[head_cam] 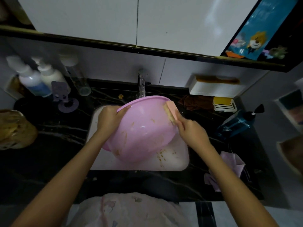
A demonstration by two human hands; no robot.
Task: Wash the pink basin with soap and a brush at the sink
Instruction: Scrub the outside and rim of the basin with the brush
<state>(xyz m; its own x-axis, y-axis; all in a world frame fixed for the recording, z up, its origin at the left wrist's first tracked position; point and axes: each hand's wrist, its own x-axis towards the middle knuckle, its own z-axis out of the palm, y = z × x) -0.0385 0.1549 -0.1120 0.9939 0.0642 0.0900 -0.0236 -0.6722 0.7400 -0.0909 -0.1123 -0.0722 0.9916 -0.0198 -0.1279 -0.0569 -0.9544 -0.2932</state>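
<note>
Scrubbing step: the person is pressing a pink-backed, pale-bristled brush [170, 112] against the upper right rim of the round pink plastic basin [141, 130]; brownish smears are still showing, so washing seems midway.
Basin place: tilting over the white sink [179, 159], centre of frame.
Next move: likely calling for strokes toward the lower-left smears.
Left hand [109, 117]: its grip is curling round the basin's left rim.
Right hand [191, 132]: its grip is wrapping the brush handle.
</note>
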